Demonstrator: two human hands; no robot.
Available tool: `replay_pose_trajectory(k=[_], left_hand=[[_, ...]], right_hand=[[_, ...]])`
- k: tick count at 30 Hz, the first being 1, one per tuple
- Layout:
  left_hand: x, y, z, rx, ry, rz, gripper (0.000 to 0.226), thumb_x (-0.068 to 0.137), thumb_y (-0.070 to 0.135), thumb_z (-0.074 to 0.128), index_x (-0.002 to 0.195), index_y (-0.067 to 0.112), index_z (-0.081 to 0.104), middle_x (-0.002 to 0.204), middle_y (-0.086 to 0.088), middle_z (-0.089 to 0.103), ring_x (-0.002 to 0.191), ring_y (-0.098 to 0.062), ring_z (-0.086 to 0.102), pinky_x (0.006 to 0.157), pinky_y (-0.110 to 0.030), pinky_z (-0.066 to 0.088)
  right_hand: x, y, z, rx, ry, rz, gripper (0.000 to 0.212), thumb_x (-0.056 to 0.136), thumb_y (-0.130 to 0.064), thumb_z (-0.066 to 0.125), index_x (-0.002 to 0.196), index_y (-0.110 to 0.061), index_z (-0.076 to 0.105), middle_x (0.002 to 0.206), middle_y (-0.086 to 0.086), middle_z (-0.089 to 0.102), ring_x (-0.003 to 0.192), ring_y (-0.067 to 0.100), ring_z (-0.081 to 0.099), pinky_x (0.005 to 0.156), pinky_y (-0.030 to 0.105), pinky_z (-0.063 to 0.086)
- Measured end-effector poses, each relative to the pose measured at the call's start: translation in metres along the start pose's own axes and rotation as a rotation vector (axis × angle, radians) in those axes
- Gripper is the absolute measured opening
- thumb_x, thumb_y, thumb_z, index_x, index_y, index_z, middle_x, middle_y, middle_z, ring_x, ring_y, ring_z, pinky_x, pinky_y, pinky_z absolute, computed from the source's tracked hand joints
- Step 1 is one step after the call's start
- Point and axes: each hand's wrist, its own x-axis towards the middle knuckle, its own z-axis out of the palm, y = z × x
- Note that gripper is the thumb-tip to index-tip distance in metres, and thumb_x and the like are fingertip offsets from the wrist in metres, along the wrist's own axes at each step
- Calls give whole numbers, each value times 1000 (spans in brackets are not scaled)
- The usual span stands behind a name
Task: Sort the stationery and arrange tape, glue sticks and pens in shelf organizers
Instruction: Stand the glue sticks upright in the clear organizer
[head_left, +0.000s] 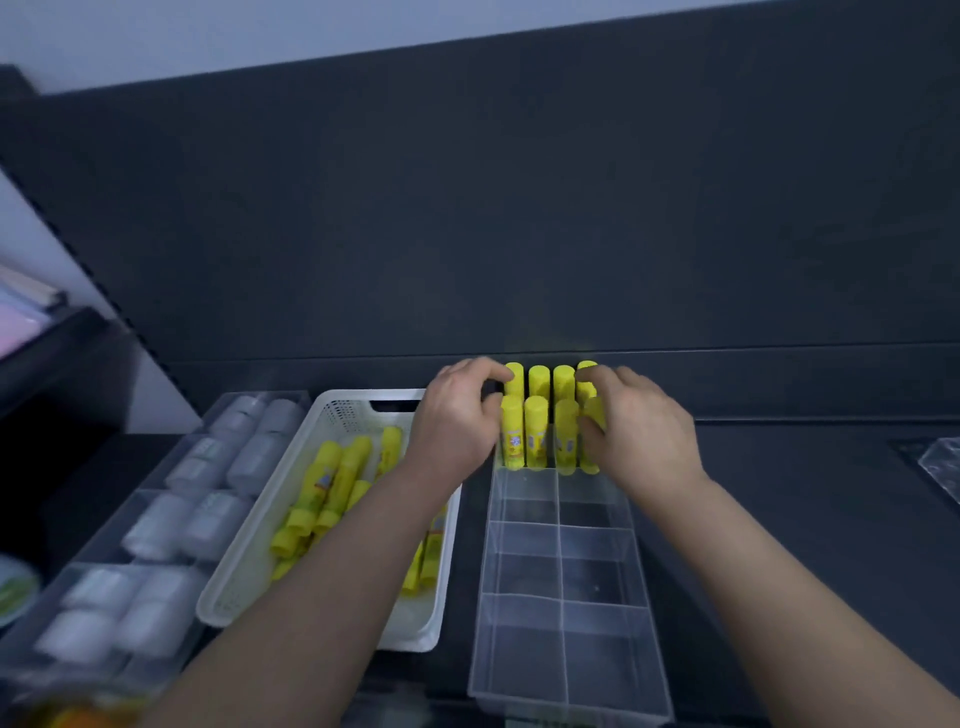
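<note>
Several yellow glue sticks (537, 415) stand upright in two rows in the far compartments of a clear divided organizer (563, 613). My left hand (460, 421) presses against the left side of the group, thumb and fingers touching the leftmost sticks. My right hand (641, 426) closes around the rightmost sticks. A white perforated basket (249, 577) to the left holds several more glue sticks (324, 499) lying flat, partly hidden by my left forearm.
A clear organizer (150, 525) at far left holds several white tape rolls. The near compartments of the divided organizer hold nothing. A dark wall rises just behind the shelf. A crinkled clear plastic piece (943, 465) lies at the right edge.
</note>
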Motion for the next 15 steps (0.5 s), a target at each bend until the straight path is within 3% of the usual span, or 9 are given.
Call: replay_pose_trajectory(k=[3, 7, 10, 15], left_hand=[[-9, -15, -21, 40, 17, -19, 25, 85, 2, 57, 106, 12, 67, 107, -1, 68, 104, -21, 57, 90, -26, 40], [-15, -48, -59, 63, 92, -114, 26, 84, 3, 55, 104, 14, 68, 102, -1, 70, 99, -22, 62, 87, -36, 48], [-21, -78, -85, 111, 107, -209, 26, 83, 5, 54, 102, 16, 68, 98, 0, 71, 96, -23, 64, 83, -37, 50], [-30, -118, -100, 213, -54, -366, 25, 84, 12, 59, 107, 18, 64, 103, 0, 69, 101, -23, 61, 82, -34, 49]], right_hand=[[0, -25, -3, 61, 75, -52, 36, 84, -24, 59, 119, -29, 56, 110, -5, 60, 102, 22, 56, 70, 31, 41], [-5, -74, 2, 138, 109, -160, 24, 85, -21, 59, 108, -28, 64, 102, -6, 63, 99, 20, 56, 64, 28, 35], [-11, -107, 15, 112, 15, -218, 23, 86, -23, 53, 105, -32, 64, 99, -7, 64, 100, 18, 56, 62, 28, 34], [-27, -133, 44, -10, -141, -164, 24, 87, -25, 57, 109, -33, 62, 107, -8, 64, 106, 16, 51, 64, 27, 34]])
